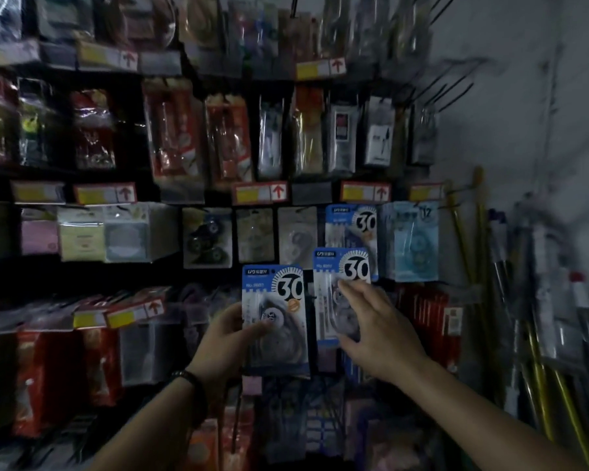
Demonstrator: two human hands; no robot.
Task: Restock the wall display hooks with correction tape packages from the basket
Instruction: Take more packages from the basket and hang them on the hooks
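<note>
My left hand (225, 338) grips a blue correction tape package (275, 311) marked "30", upright in front of the wall display. Just to its right, my right hand (374, 321) pinches a second identical package (334, 283) between thumb and fingers, raised a little higher. Directly above it, a matching "30" package (352, 229) hangs on a display hook. A light blue package marked "12" (413, 241) hangs to the right of that one. The basket is not in view.
Rows of packaged stationery hang all over the dark wall display, with yellow and red price tags (262, 193) along the rails. Empty wire hooks (449, 86) stick out at the upper right. Long yellow and silver rods (483, 266) lean against the grey wall on the right.
</note>
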